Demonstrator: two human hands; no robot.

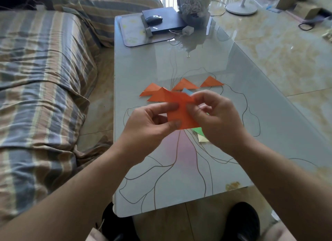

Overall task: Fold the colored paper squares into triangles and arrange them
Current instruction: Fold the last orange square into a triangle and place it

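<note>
Above the middle of a glass-topped counter (pixel 143 64), a person's left hand (pixel 152 123) and right hand (pixel 215 118) both pinch one orange paper sheet (pixel 181 111), holding it lifted off the surface; the left thumb and forefinger grip its left edge while the right hand's curled fingers clasp its right side. Under the right hand lie a green paper (pixel 198 130) and a pale yellow paper (pixel 203 139), flat on the counter, and a blue paper (pixel 187 91) peeks out just behind the held sheet. Farther toward the counter's far edge, four folded orange triangles (pixel 186 84) sit in a loose row, two at the left overlapping. At the far left corner rest a tray (pixel 129 33), a dark box (pixel 167 19) and a computer mouse (pixel 153 18). A striped sofa (pixel 45 69) runs along the counter's left edge.
</note>
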